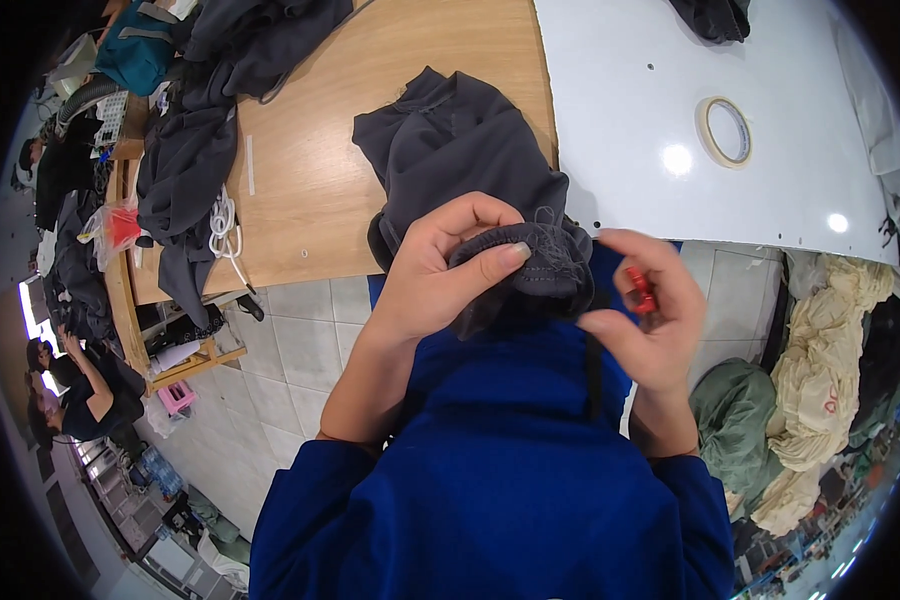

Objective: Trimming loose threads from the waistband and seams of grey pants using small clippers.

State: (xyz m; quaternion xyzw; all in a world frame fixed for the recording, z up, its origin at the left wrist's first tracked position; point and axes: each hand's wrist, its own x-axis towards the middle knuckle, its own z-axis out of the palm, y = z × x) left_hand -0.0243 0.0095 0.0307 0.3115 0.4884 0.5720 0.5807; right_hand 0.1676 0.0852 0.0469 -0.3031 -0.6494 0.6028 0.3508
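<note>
A dark grey garment [460,150] lies bunched over the front edge of the wooden table, its near end raised in front of my body. My left hand [455,262] is closed on that end, thumb on top of a folded, stitched edge. A tangle of loose threads [548,245] stands up from the stitching, just right of my left thumb. My right hand [660,310] is beside the garment's right side, thumb and index finger apart. Its other fingers are curled around a small red tool [642,290], mostly hidden in the palm, so I cannot make out its exact kind.
A roll of tape [725,132] lies on the white table [630,130] at right. More dark garments [185,170] and a white cord [226,230] are on the wooden table's [310,130] left. Cream and green fabric [815,370] is heaped at lower right. Other people [85,385] are far left.
</note>
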